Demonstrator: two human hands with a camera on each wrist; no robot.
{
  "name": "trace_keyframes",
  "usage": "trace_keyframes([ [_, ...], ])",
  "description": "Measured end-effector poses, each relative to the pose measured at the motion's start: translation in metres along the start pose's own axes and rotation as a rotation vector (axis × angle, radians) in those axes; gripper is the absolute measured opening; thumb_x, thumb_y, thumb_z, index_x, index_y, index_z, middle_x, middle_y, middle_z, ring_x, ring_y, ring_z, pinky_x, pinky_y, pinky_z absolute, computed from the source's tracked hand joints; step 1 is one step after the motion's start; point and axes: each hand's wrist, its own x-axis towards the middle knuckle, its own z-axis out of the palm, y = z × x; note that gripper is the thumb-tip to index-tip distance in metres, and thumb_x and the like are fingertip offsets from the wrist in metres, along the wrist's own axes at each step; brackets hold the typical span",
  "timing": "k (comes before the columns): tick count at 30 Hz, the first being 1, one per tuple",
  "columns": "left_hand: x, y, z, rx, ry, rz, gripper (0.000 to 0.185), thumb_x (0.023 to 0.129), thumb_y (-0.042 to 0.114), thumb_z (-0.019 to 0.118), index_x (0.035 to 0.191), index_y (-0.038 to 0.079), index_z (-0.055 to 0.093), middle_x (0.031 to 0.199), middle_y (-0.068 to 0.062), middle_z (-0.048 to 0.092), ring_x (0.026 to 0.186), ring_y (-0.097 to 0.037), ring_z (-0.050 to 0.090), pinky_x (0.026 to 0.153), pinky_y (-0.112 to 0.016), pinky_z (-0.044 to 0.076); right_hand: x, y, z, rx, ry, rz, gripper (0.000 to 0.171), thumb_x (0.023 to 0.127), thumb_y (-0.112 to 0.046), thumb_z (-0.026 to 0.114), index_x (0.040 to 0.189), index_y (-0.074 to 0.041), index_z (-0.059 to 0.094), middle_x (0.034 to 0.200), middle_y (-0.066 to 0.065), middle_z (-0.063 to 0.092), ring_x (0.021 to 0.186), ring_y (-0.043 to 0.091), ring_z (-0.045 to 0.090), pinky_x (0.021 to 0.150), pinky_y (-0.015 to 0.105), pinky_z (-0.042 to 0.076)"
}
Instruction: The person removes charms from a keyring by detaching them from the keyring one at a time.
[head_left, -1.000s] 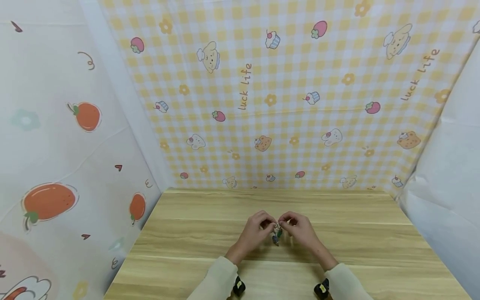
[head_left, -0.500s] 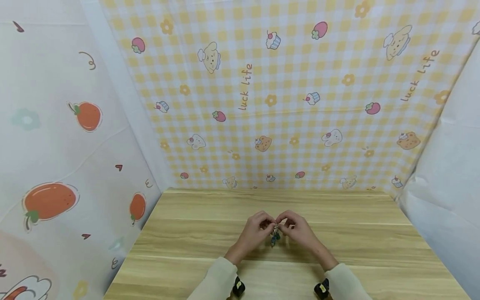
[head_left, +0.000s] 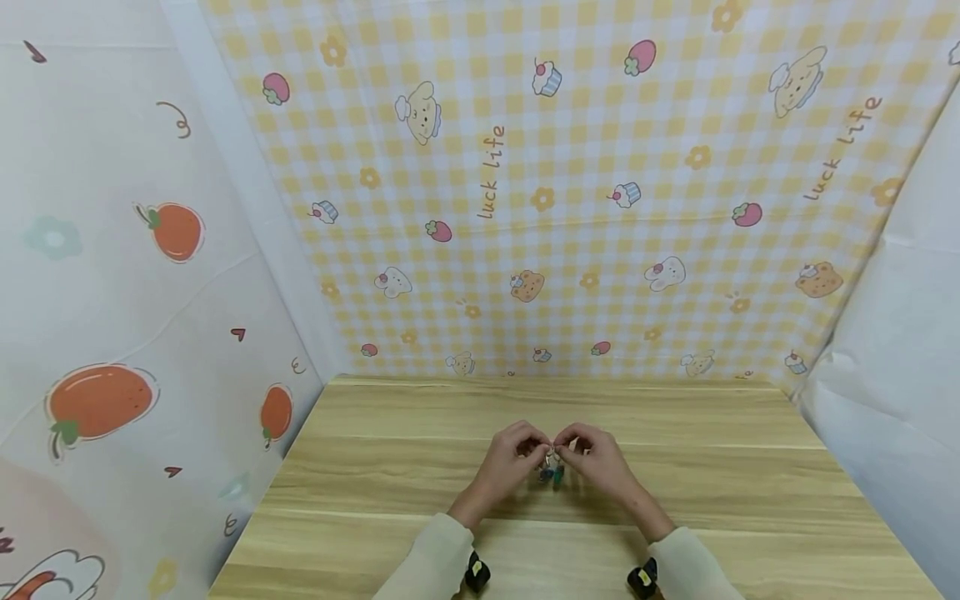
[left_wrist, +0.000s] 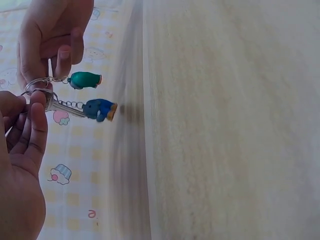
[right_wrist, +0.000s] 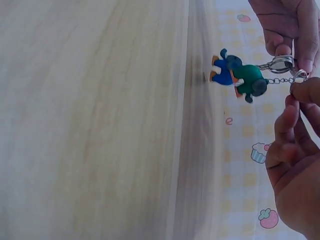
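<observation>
**Key ring worked between both hands**

Above the bench [head_left: 675, 467], just off its surface, a key ring [left_wrist: 37, 86] is pinched by the fingers of the left hand [head_left: 504, 468] and the right hand [head_left: 603, 467]. A blue charm [left_wrist: 100, 109] and a green charm [left_wrist: 84, 79] hang from it by chains. A ring-separating or threading step is judged underway; a fine, steady pull is called for next. The ring's gap is hidden by fingertips.

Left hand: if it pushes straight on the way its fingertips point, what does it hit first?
Most likely the right hand. The left hand points at it across the key ring that both pinch, fingertips almost meeting; depth looks matched, though the head view is small.
</observation>
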Motion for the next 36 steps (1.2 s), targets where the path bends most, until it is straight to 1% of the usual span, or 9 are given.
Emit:
trace_keyframes([
  [3,0.000,0.001,-0.001,-0.007,-0.004,0.009,0.007,0.104,0.009,0.069,0.103,0.009,0.076,0.098,-0.006,0.071,0.078,-0.001,0.062,0.069,-0.019,0.056,0.000,-0.003,0.000,-0.002,0.030,0.078,0.008,0.098,-0.006,0.075,0.096,-0.014,0.077,0.089,0.000,0.072,0.067,0.007,0.055,0.060,0.023,0.046],
  [6,0.000,0.001,-0.001,-0.012,-0.005,0.009,0.007,0.104,0.009,0.069,0.103,0.009,0.076,0.098,-0.007,0.071,0.078,-0.001,0.061,0.069,-0.019,0.056,0.000,-0.004,0.000,-0.001,0.035,0.135,0.004,0.099,-0.010,0.074,0.096,-0.010,0.077,0.089,0.001,0.072,0.067,0.008,0.054,0.060,0.022,0.045],
  [12,0.001,0.000,0.002,-0.003,0.000,-0.011,0.007,0.104,0.009,0.069,0.102,0.011,0.076,0.097,-0.005,0.070,0.078,-0.001,0.059,0.068,-0.018,0.053,-0.001,-0.001,-0.001,0.024,0.020,0.156,0.008,0.100,-0.015,0.076,0.099,-0.007,0.075,0.090,0.004,0.071,0.063,0.007,0.053,0.057,0.022,0.043],
  [16,0.002,0.000,0.003,-0.012,-0.003,-0.006,0.007,0.104,0.010,0.069,0.103,0.011,0.076,0.098,-0.005,0.070,0.078,-0.002,0.060,0.069,-0.018,0.054,-0.001,0.001,-0.002,0.045,0.009,0.128,0.010,0.100,-0.016,0.076,0.101,-0.006,0.073,0.093,0.006,0.070,0.060,0.006,0.052,0.054,0.023,0.043],
  [19,0.003,0.002,0.004,-0.028,-0.009,0.005,0.007,0.105,0.010,0.068,0.104,0.010,0.075,0.099,-0.006,0.070,0.079,-0.002,0.061,0.069,-0.019,0.055,-0.001,0.003,-0.003,0.046,-0.002,0.079,0.005,0.100,-0.011,0.074,0.105,-0.009,0.073,0.098,0.007,0.069,0.063,0.006,0.056,0.054,0.024,0.047],
  [23,0.005,0.003,0.005,-0.032,-0.011,0.009,0.008,0.105,0.009,0.068,0.104,0.009,0.075,0.100,-0.006,0.071,0.080,-0.003,0.061,0.070,-0.019,0.055,-0.001,0.005,-0.002,0.037,-0.013,-0.016,0.017,0.099,-0.002,0.073,0.110,-0.015,0.073,0.106,0.007,0.070,0.071,0.007,0.062,0.060,0.025,0.053],
  [29,0.006,0.006,0.004,-0.038,-0.002,-0.013,0.008,0.105,0.010,0.067,0.104,0.011,0.075,0.100,-0.005,0.070,0.081,-0.004,0.061,0.071,-0.019,0.054,-0.001,0.005,-0.003,0.008,0.016,-0.132,0.019,0.098,0.000,0.074,0.103,-0.019,0.074,0.100,0.004,0.071,0.074,0.009,0.063,0.063,0.025,0.053],
  [33,0.006,0.005,0.005,-0.040,-0.005,-0.023,0.008,0.106,0.010,0.067,0.104,0.011,0.075,0.100,-0.005,0.070,0.080,-0.003,0.061,0.070,-0.019,0.054,-0.002,0.006,-0.003,0.004,0.030,-0.134,0.019,0.097,0.000,0.075,0.100,-0.018,0.075,0.097,0.006,0.072,0.073,0.009,0.062,0.062,0.025,0.052],
  [36,0.006,0.004,0.006,-0.046,-0.015,-0.028,0.008,0.106,0.010,0.067,0.105,0.011,0.075,0.100,-0.006,0.069,0.080,-0.003,0.062,0.070,-0.019,0.055,-0.004,0.008,-0.002,0.006,0.038,-0.095,0.017,0.097,-0.001,0.075,0.099,-0.018,0.075,0.095,0.005,0.072,0.070,0.008,0.060,0.059,0.025,0.051],
])
